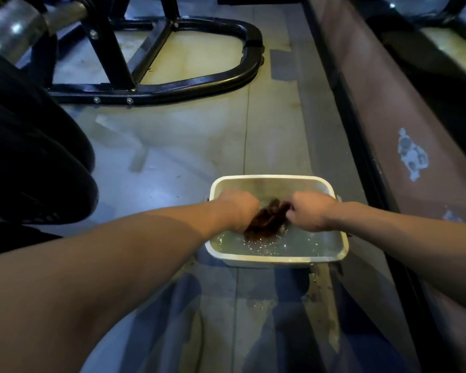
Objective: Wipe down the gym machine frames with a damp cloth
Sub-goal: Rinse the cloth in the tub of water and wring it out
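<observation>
Head view: we grip the dark cloth (267,219) with left hand (238,210) and right hand (311,211) over basin (276,258), should twist opposite ways until merely damp.

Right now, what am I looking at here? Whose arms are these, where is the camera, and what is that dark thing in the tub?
There is no machine doing the work: these are a person's two bare arms, seen from a camera worn on their head, looking forward and down. On the floor stands a pale rectangular tub with water in it. Both hands are over it: the left hand and the right hand each grip an end of a dark reddish-brown cloth, whose lower part dips into the water. It looks like wringing or rinsing. Farther off on the floor is the black tubular frame of a gym machine, which the cloth is meant to wipe.
</observation>
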`<act>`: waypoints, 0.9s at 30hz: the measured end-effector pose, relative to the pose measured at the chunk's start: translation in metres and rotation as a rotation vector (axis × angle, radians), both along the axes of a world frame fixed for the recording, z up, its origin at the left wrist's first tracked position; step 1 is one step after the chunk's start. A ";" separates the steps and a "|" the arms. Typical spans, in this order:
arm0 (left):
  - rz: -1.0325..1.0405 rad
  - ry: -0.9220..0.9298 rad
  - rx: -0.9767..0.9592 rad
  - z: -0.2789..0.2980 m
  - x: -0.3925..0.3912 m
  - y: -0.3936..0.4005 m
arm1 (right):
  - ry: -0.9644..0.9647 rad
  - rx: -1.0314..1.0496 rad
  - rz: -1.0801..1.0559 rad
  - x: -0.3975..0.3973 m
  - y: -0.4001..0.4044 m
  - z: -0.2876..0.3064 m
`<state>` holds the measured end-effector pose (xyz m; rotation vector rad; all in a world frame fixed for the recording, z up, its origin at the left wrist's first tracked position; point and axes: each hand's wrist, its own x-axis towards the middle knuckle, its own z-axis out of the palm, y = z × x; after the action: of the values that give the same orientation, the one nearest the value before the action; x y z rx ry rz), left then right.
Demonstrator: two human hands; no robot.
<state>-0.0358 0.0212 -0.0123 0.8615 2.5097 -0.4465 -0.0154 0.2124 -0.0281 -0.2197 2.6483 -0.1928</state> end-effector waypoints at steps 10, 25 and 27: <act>-0.025 -0.236 -0.137 -0.015 0.006 0.010 | -0.498 0.167 0.237 0.016 -0.023 -0.020; 0.312 -0.218 0.380 0.035 -0.024 -0.013 | 0.408 -0.136 -0.200 -0.012 0.006 0.045; 0.225 -0.092 0.322 0.033 -0.021 -0.011 | 0.371 -0.129 -0.166 -0.010 0.008 0.044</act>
<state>-0.0568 0.0097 0.0209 0.6808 2.5909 0.0721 -0.0255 0.2207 0.0157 -0.0828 3.0281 -0.4143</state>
